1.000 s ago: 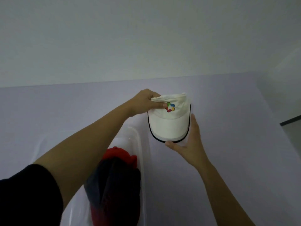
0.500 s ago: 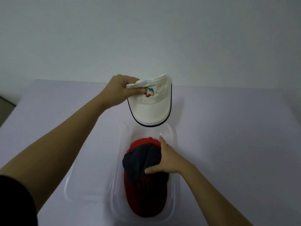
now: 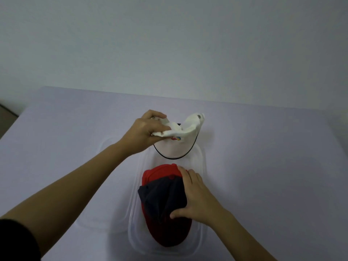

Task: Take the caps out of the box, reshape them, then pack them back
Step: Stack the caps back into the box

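Note:
A clear plastic box [image 3: 201,240] lies on the table in front of me. Inside it lie a red cap [image 3: 167,234] and a dark navy cap [image 3: 162,194] stacked on top of it. My right hand [image 3: 195,196] rests on the navy cap, thumb and fingers clasping its crown. My left hand [image 3: 145,129] grips the crumpled crown of a white cap [image 3: 175,147] with a coloured logo and a dark-edged brim. It holds that cap over the far end of the box, brim pointing toward me.
The box's clear lid [image 3: 101,210] lies flat on the table just left of the box. The pale table [image 3: 273,176] reaches to a plain wall behind. A strip of floor [image 3: 5,113] shows past the table's left edge.
My right hand left the white cap's brim and came down onto the navy cap in the box. My left hand lowered the white cap toward the box's far end.

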A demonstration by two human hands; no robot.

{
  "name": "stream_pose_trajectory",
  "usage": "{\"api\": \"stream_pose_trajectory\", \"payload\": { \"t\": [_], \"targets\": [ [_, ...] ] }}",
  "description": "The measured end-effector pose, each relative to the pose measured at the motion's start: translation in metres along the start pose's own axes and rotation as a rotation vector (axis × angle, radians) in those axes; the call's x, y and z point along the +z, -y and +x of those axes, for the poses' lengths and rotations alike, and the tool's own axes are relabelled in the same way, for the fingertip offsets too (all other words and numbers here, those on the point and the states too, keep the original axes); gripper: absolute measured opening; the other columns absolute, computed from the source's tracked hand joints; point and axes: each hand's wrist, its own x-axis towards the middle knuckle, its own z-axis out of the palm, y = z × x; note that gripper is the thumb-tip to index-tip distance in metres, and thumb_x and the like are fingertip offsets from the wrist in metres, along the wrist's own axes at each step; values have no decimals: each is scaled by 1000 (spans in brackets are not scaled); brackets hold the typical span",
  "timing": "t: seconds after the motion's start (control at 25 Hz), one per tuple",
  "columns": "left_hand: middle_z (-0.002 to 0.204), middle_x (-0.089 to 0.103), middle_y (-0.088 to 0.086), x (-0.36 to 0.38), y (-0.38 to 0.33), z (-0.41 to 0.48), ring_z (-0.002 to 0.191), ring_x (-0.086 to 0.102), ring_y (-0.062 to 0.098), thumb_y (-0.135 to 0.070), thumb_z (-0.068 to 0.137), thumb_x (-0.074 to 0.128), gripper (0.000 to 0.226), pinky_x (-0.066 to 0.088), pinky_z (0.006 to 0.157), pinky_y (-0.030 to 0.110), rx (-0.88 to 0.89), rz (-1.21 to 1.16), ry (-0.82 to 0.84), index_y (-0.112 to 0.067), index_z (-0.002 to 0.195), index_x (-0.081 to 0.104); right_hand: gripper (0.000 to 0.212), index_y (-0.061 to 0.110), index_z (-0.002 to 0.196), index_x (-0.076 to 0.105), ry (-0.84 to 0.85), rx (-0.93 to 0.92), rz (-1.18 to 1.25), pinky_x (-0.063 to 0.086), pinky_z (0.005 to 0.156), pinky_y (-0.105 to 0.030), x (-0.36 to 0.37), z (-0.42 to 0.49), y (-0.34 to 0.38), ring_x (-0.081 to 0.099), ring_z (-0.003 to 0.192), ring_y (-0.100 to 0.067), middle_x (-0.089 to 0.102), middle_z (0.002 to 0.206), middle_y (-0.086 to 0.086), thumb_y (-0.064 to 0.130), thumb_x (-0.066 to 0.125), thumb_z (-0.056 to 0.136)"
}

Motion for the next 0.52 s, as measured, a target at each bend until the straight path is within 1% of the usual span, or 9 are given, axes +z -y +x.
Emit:
{"api": "stream_pose_trajectory", "payload": {
  "t": [0.08, 0.12, 0.16, 0.24, 0.28, 0.32, 0.4, 0.48, 0.52],
  "targets": [
    [78, 63, -11, 7, -3, -8, 110, 49, 17, -35, 83, 62, 19, 43, 78, 20, 76, -13, 45, -20, 86, 71, 124, 25, 148, -5, -19, -15, -40, 34, 109, -32, 3, -7, 4, 23, 130, -17, 19, 143, 1, 55, 77, 61],
    [76, 62, -11, 10, -3, -13, 111, 48, 16, -34, 83, 62, 13, 41, 80, 16, 100, -29, 87, -23, 88, 69, 123, 24, 148, -6, -24, -13, -52, 33, 110, -33, 3, -10, 5, 21, 132, -17, 16, 145, 1, 55, 76, 62],
    [78, 64, -11, 14, -2, -17, 112, 47, 14, -33, 83, 64, 12, 41, 82, 14, 101, -48, 142, -24, 89, 69, 122, 25, 148, -7, -24, -9, -61, 32, 111, -33, 4, -13, 7, 20, 133, -17, 15, 146, 1, 56, 75, 64],
    [91, 70, -3, 18, -3, -21, 114, 45, 10, -29, 81, 67, 15, 44, 83, 19, 26, -85, 281, -20, 90, 75, 119, 25, 148, -7, -26, -1, -75, 32, 112, -33, 4, -16, 9, 20, 134, -17, 14, 147, 1, 56, 74, 66],
    [98, 69, 2, 18, -4, -20, 114, 45, 7, -28, 81, 69, 15, 45, 83, 18, -30, -101, 345, -19, 91, 77, 119, 25, 148, -7, -28, 1, -73, 32, 111, -32, 4, -16, 10, 20, 134, -17, 14, 147, 1, 56, 73, 67],
    [103, 68, 3, 15, -8, -18, 113, 45, 5, -27, 80, 71, 15, 44, 83, 15, -83, -110, 398, -20, 92, 77, 118, 25, 148, -6, -31, 1, -66, 32, 110, -31, 3, -16, 10, 21, 134, -16, 15, 146, 1, 56, 73, 67],
    [104, 67, 1, 10, -12, -10, 111, 49, 6, -27, 79, 74, 18, 41, 83, 11, -149, -112, 476, -22, 96, 77, 117, 25, 148, -5, -34, -7, -66, 33, 109, -30, 2, -18, 12, 22, 131, -16, 17, 145, 1, 55, 73, 67],
    [99, 66, -4, 9, -15, -3, 109, 51, 9, -28, 79, 74, 21, 43, 84, 15, -153, -113, 520, -24, 99, 76, 117, 24, 149, -6, -37, -13, -86, 33, 108, -29, 2, -20, 12, 24, 130, -16, 19, 143, 0, 56, 73, 68],
    [96, 65, -8, 8, -18, -1, 108, 51, 9, -29, 79, 74, 21, 43, 83, 14, -138, -110, 536, -24, 99, 76, 117, 24, 149, -6, -41, -14, -90, 33, 107, -28, 3, -22, 12, 24, 129, -16, 19, 143, 0, 56, 72, 68]
  ]
}}
